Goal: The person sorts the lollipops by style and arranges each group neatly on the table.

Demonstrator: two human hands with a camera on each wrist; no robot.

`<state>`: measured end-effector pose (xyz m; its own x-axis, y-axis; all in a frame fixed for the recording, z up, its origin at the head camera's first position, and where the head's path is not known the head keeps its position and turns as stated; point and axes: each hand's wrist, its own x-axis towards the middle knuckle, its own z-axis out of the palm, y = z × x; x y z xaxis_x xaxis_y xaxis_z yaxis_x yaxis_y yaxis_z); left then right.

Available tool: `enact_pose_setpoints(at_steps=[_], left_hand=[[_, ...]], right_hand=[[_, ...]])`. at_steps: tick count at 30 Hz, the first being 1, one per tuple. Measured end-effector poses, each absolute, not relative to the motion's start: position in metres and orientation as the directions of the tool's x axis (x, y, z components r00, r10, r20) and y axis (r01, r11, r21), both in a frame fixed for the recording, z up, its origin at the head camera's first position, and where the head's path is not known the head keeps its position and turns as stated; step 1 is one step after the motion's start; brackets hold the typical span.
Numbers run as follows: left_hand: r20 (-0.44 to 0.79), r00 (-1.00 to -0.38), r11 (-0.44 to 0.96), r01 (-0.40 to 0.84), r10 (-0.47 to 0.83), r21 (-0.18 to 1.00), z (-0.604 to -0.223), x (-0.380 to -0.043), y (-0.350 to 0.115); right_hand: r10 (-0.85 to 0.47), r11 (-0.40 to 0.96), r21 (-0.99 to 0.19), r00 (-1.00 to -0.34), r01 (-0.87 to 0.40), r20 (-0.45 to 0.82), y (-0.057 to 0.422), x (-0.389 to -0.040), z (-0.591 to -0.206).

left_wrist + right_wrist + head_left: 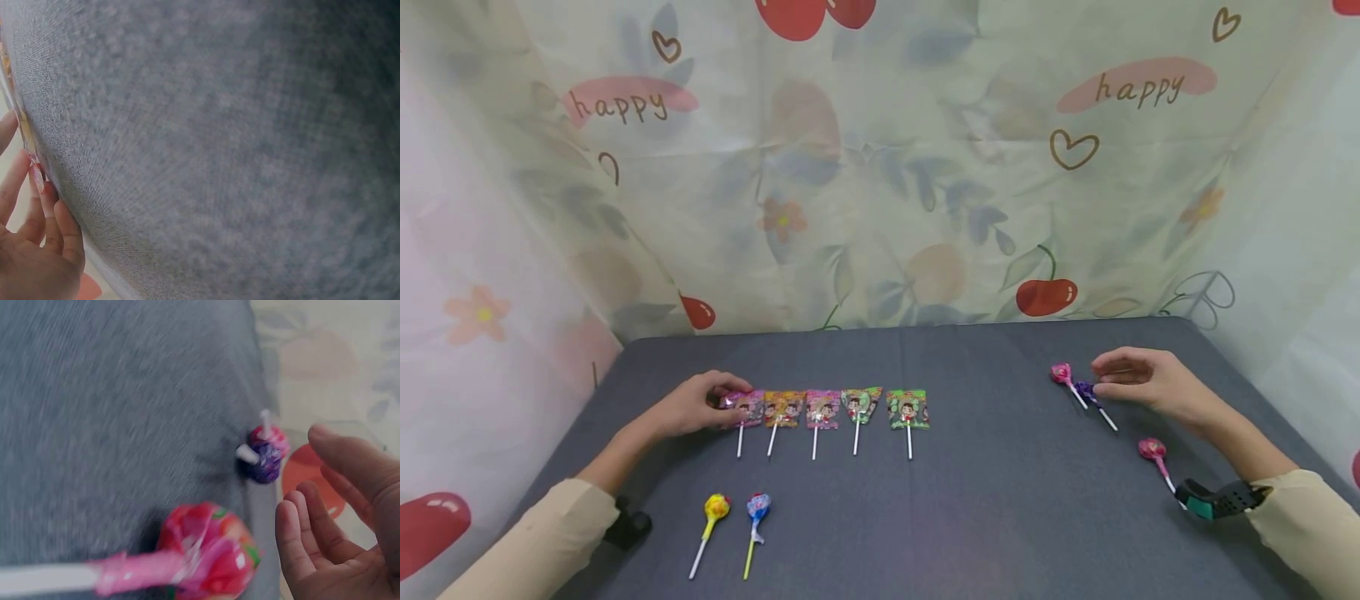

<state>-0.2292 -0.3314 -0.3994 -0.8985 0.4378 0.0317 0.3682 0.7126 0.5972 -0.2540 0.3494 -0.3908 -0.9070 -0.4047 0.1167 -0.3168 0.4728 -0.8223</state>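
Observation:
A row of flat lollipops in printed square wrappers lies across the table's left and middle. My left hand [697, 404] is at the leftmost one, a pink-wrapped lollipop [749, 407], pinching the wrapper's left edge between thumb and fingers. In the left wrist view the fingers [45, 228] meet that wrapper edge-on. Over on the right, my right hand [1153, 381] hovers beside a purple ball lollipop [1084, 389], its fingers loosely bent and holding nothing. A pink ball lollipop [1061, 372] lies against the purple one. Another pink ball lollipop [209, 550] lies nearer, by the right wrist.
Other flat lollipops, orange [784, 408], pink [823, 408] and two green, continue the row rightward. Nearer the front left lie a yellow ball lollipop [716, 507] and a blue one [758, 506]. A patterned curtain [880, 208] hangs behind the grey table [985, 500].

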Motion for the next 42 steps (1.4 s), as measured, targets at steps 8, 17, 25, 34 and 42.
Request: enact_pose_setpoints(at_steps=[8,17,25,34,42], left_hand=[[0.019,-0.899,0.708,0.358,0.438,0.609,-0.398,-0.230,-0.331],[0.025,-0.894,0.708,0.370,0.447,0.602,-0.397,-0.230,-0.331],[0.032,-0.891,0.707,0.381,0.453,0.596,-0.397,-0.229,-0.331],[0.037,-0.891,0.705,0.383,0.453,0.597,-0.398,-0.228,-0.332],[0.026,-0.896,0.711,0.369,0.443,0.598,-0.398,-0.229,-0.332]], right_hand=[[-0.480,0.482,-0.817,-0.875,-0.316,0.055,0.353,-0.265,-0.397],[-0.518,0.511,-0.790,-0.855,-0.337,0.030,0.353,-0.270,-0.400],[-0.514,0.516,-0.760,-0.853,-0.395,0.093,0.348,-0.272,-0.404],[-0.494,0.511,-0.759,-0.861,-0.403,0.125,0.346,-0.269,-0.407],[-0.416,0.470,-0.817,-0.900,-0.335,0.130,0.341,-0.259,-0.402]])
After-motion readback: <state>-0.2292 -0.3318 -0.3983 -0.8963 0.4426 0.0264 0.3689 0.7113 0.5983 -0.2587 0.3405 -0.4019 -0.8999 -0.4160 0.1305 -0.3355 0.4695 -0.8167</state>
